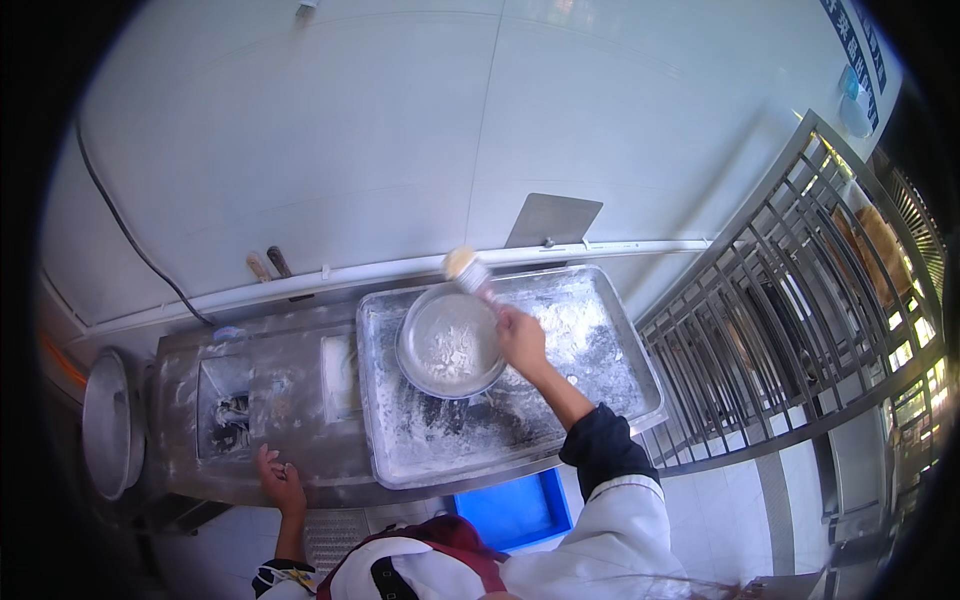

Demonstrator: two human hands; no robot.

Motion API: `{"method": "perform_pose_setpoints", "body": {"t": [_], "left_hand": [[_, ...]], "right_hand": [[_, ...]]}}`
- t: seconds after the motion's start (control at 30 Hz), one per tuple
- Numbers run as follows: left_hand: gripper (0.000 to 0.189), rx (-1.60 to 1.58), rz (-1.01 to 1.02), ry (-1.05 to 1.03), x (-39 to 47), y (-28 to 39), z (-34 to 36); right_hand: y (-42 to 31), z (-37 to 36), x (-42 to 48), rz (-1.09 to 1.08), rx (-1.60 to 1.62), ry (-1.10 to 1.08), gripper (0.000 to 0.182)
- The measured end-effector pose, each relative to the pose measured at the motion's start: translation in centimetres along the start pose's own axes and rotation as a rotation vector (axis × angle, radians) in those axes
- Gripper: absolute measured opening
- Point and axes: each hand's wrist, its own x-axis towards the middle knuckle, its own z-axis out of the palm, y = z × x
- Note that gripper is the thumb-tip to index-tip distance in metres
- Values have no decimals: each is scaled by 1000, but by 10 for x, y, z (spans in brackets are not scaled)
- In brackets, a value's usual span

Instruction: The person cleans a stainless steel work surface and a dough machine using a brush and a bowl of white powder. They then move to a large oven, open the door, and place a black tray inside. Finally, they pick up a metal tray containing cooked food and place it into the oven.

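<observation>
My right hand (523,339) grips the handle of a brush (469,271) with pale yellow bristles, slightly blurred. The bristles point away from me, over the tray's far rim. Just left of that hand is a round metal bowl or sieve (452,341) with white powder, probably flour, inside. It rests on a large rectangular metal tray (420,461) dusted with the same powder. My left hand (283,480) hovers at the front edge of the steel counter (300,469), fingers apart and nothing visible in them. Nearby is a rectangular opening (223,375) in the counter with a powder-coated mechanism inside.
A tall metal rack (757,330) stands close on the right. A large metal basin (111,424) is at the far left. Below the counter sits a blue plastic crate (514,510). Two handled tools (268,264) and a flat metal sheet (555,219) are against the wall pipe (450,262).
</observation>
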Motion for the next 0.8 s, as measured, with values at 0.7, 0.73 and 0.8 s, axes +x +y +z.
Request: {"method": "perform_pose_setpoints", "body": {"t": [0.7,0.73,0.8], "left_hand": [[59,57,152,-63,4,19,-2],[58,89,220,-90,5,27,-1],[53,22,294,-112,12,56,16]], "right_hand": [[5,4,2,149,244,41,19],[5,3,-3,171,253,49,18],[18,12,-13,170,291,71,17]]}}
